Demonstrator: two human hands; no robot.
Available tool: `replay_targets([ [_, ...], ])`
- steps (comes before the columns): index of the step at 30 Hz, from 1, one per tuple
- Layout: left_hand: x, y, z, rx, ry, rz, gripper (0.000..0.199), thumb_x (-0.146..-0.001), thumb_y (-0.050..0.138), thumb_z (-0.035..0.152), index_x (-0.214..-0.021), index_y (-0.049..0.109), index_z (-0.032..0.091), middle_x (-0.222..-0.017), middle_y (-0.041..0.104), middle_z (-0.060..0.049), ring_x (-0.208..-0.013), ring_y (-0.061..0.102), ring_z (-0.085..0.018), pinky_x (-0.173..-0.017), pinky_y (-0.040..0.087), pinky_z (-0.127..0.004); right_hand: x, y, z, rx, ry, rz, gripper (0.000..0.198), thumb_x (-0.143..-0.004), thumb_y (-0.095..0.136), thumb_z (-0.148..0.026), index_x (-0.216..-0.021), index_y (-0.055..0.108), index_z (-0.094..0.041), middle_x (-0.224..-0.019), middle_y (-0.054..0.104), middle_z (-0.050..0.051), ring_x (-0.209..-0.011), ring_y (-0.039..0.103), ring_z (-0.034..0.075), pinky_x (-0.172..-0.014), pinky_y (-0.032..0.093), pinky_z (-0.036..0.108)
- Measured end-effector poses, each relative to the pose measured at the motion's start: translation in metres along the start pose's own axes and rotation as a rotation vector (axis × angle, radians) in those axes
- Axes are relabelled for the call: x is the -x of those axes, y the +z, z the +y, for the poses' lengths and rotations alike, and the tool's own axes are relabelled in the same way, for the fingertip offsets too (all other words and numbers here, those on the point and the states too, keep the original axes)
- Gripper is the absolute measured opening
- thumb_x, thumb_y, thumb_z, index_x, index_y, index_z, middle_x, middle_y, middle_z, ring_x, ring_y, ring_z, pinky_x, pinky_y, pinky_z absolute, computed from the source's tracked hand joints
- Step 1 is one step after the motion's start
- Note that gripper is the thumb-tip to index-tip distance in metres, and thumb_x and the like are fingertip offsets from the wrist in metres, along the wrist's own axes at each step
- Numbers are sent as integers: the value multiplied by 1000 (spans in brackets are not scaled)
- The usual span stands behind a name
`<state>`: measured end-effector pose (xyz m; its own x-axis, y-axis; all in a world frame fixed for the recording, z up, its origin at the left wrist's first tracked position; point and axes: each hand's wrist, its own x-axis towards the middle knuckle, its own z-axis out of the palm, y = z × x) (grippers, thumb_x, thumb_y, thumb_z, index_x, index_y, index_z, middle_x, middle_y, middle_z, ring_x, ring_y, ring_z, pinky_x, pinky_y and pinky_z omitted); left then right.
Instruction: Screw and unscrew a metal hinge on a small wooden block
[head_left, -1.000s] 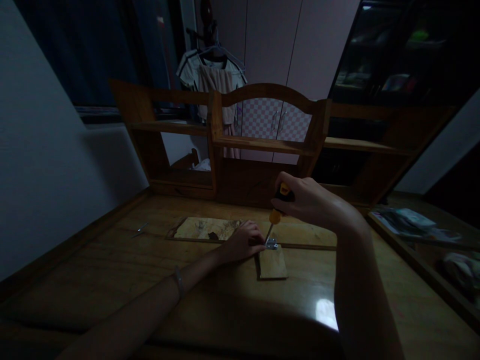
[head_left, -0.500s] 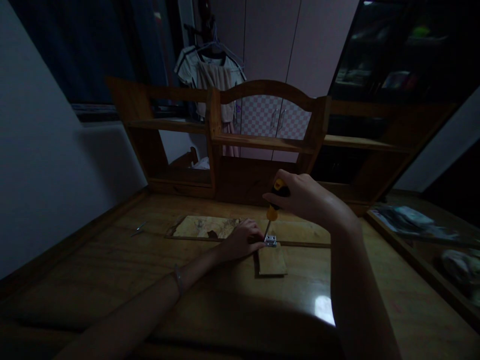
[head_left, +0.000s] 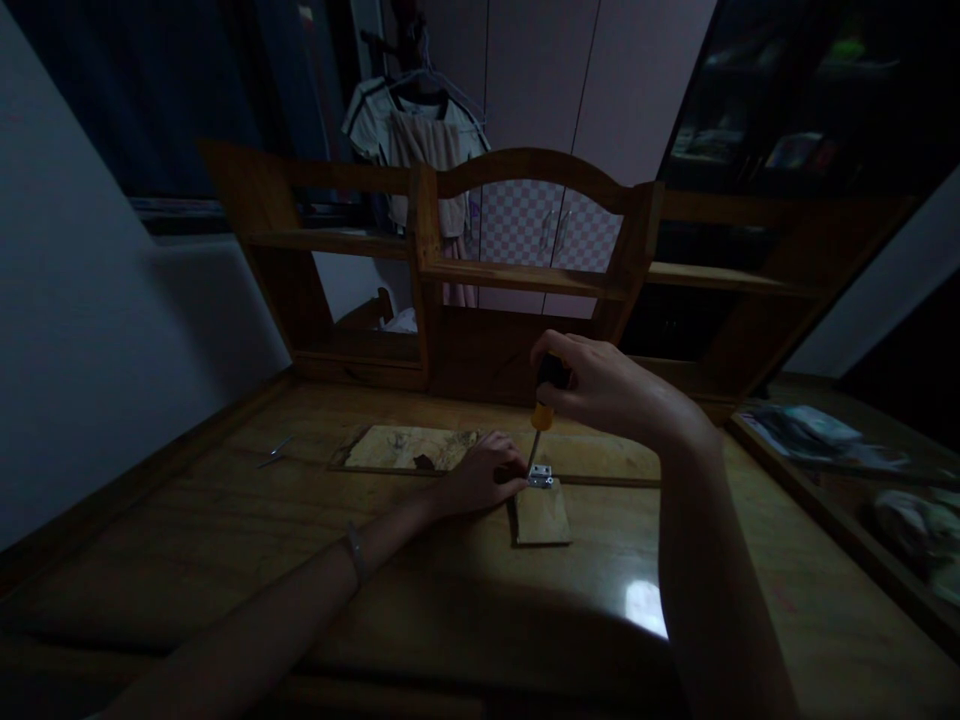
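My right hand is wrapped round the yellow and black handle of a screwdriver. The screwdriver leans slightly, and its shaft runs down to the left end of a small silver hinge. That hinge spans a small wooden block and the edge of a long wooden board behind it. My left hand rests across the board, with thumb and fingertip closed together beside the screwdriver's tip and the hinge. What the fingertips pinch, if anything, is hidden.
The wooden desk carries a thin metal item at left. A wooden shelf unit stands along the back. At right, a lower surface holds a plastic-looking packet and other items. The room is dim.
My right hand has turned slightly round the screwdriver handle, now covering more of its top. The left hand stays at the hinge. The whole view has shifted a little.
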<state>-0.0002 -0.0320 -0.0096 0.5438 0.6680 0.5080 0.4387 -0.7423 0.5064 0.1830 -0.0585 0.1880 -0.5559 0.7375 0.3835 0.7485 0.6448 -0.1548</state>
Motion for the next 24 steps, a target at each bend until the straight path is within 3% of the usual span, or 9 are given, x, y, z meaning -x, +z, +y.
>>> replay_targets([
  [5, 0, -1, 3, -19, 5, -5, 7, -80, 66, 22, -86, 63, 19, -92, 58, -5, -95, 52, -20, -88, 41, -35, -1, -1, -5, -28, 23, 35, 22, -90, 49, -42, -96, 56, -21, -82, 62, 2, -71, 55, 15, -62, 36, 25],
  [8, 0, -2, 4, -30, 5, -28, 7, -80, 65, 21, -87, 63, 19, -93, 58, -5, -96, 52, -21, -88, 41, -36, -2, -1, -7, -9, 32, 38, 18, -91, 48, -37, -94, 56, -21, -79, 62, 2, -70, 56, 15, -62, 36, 25],
  [11, 0, -1, 3, -40, 5, -32, 8, -80, 64, 20, -88, 63, 20, -94, 58, -5, -96, 52, -21, -88, 41, -36, -1, -1, -7, 3, 31, 32, 15, -88, 50, -32, -97, 57, -21, -88, 64, 4, -79, 58, 17, -69, 39, 27],
  [15, 0, 0, 2, -74, 14, -28, 10, -78, 63, 17, -88, 62, 20, -96, 58, -5, -96, 52, -21, -90, 41, -37, 1, 0, -6, 19, 52, 43, 25, -84, 53, -30, -106, 55, -19, -104, 62, 7, -93, 57, 21, -80, 40, 31],
  [24, 1, 0, 2, -84, 22, -36, 12, -79, 63, 18, -91, 63, 21, -100, 57, -5, -102, 51, -22, -94, 40, -38, -1, 2, -4, 42, 36, 71, 30, -90, 51, -44, -106, 56, -19, -102, 64, 8, -90, 59, 21, -78, 42, 31],
])
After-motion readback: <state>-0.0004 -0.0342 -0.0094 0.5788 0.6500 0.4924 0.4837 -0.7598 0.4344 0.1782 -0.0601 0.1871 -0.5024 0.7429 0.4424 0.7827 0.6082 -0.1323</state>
